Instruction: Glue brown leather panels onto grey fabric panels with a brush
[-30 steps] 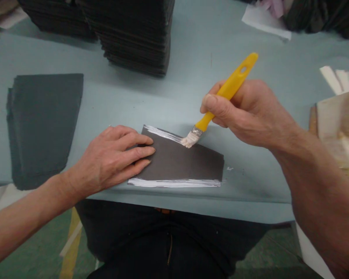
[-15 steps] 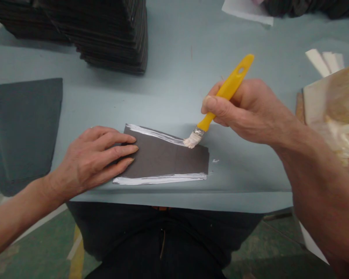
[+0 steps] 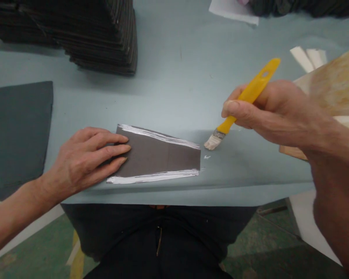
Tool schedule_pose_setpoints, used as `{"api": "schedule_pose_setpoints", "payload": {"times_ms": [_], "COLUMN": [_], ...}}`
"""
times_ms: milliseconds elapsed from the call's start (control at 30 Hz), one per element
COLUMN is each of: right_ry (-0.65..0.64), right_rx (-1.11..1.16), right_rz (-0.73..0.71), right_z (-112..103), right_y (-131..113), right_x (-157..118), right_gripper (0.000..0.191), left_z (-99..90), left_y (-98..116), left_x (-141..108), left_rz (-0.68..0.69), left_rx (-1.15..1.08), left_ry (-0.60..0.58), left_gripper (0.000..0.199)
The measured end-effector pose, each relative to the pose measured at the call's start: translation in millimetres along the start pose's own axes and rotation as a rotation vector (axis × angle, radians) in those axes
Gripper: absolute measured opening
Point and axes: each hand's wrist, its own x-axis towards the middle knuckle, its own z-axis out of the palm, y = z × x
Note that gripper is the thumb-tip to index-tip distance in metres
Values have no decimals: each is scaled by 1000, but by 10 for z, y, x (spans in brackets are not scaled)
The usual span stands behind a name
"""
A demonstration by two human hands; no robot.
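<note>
A tapered dark grey piece [image 3: 163, 155] lies on the table near its front edge, with streaky white bands along its upper and lower long sides. My left hand [image 3: 95, 157] rests on the wide left end, its fingers spread a little and holding nothing. To the right, my right hand [image 3: 258, 108] grips a yellow-handled brush [image 3: 254, 87] between thumb and fingers. White stuff coats the bristles, which are just beyond the narrow right end of the piece, apart from it.
Tall stacks of dark pieces [image 3: 104, 38] stand at the back left of the blue-green table [image 3: 168, 93]. A dark green piece [image 3: 17, 131] lies at the left. White strips [image 3: 308, 58] and a stained container [image 3: 334, 85] are at the right; white paper [image 3: 232, 11] lies at the back.
My right hand has carried the brush right, off the end of the grey piece. The upper white band now reaches the right end. The view has shifted slightly; my left hand stays on the piece.
</note>
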Motion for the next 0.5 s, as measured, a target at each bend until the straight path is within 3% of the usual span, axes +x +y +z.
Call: {"api": "schedule_pose_setpoints", "payload": {"times_ms": [133,267,500], "right_ry": [139,249,144], "right_rx": [55,106,179], "right_rz": [-3,-67,-123], "right_z": [-11,223,621], "right_y": [-172,-292,-309], "right_x": [-19,166,555], "right_gripper": [42,38,48], "left_z": [-11,-15,-7], "left_y": [34,84,150], "left_x": [29,57,79], "left_rz": [18,-13,-9], "left_rx": [23,35,30], "left_ry": [-1,20,57], "left_gripper": [30,22,21]}}
